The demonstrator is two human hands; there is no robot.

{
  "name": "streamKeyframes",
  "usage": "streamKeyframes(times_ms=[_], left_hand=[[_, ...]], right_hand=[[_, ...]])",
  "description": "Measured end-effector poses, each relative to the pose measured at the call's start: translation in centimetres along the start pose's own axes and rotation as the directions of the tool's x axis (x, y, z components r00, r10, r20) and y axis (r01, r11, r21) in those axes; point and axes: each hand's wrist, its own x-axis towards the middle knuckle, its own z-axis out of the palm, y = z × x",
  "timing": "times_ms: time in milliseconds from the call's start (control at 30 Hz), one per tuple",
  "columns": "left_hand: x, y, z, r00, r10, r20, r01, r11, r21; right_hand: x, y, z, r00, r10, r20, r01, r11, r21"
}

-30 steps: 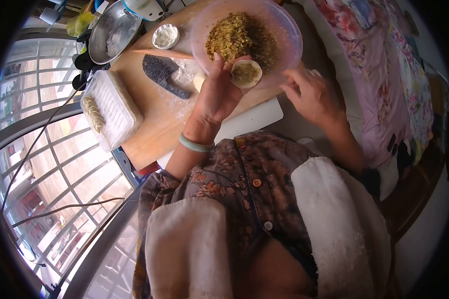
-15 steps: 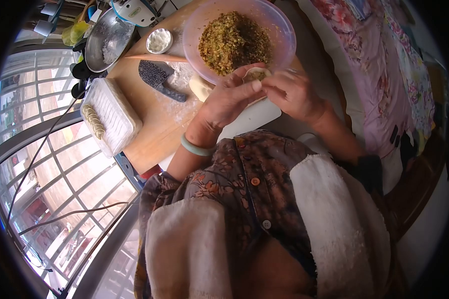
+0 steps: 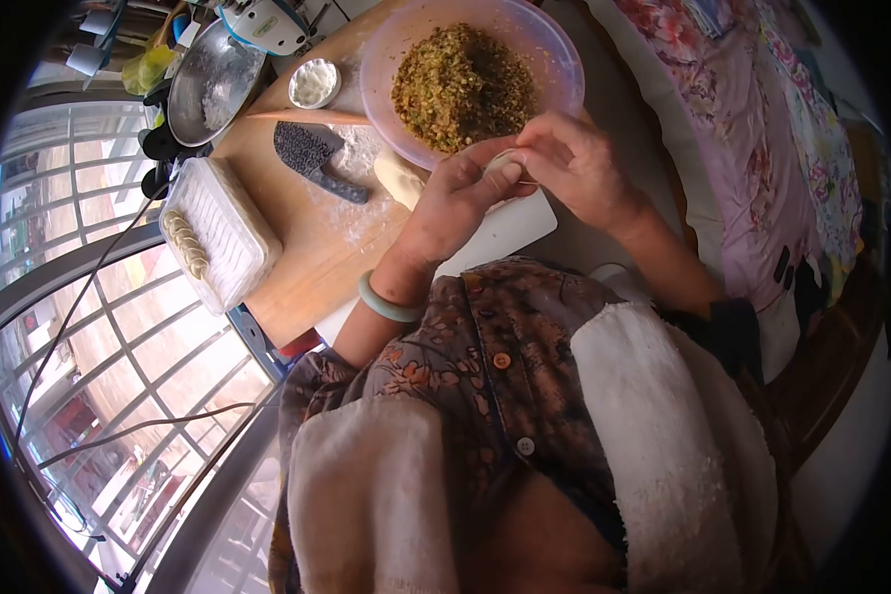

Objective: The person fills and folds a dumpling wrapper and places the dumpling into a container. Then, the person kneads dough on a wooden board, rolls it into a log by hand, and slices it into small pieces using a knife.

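Observation:
My left hand (image 3: 455, 203), with a pale bracelet at the wrist, holds a small dough wrapper (image 3: 505, 161) near the bowl's lower edge. The fingers of my right hand (image 3: 586, 170) pinch the wrapper's other side, and the fingers hide much of it. Just beyond both hands stands a translucent pink bowl (image 3: 566, 59) with a mound of chopped greenish-brown filling (image 3: 460, 84). A lump of pale dough (image 3: 398, 180) lies on the wooden board left of my left hand.
On the board (image 3: 312, 233) are a dark speckled scoop-like tool (image 3: 305, 150), a wooden stick (image 3: 307, 116), flour and a small white bowl (image 3: 314, 83). A metal bowl (image 3: 213, 84) is at upper left; a white tray (image 3: 230, 233) holds several dumplings (image 3: 184, 243).
My right hand has come in from the right and taken hold of the wrapper, which was open on my left hand with filling showing. The wrapper is now folded, its filling hidden.

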Motion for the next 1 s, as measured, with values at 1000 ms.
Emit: streamKeyframes(times_ms=[1000], left_hand=[[-2.0,0.6,-0.2,0.977,0.09,-0.194,-0.133,0.965,-0.225]], right_hand=[[-2.2,-0.1,0.5,0.945,0.325,0.031,-0.301,0.83,0.47]])
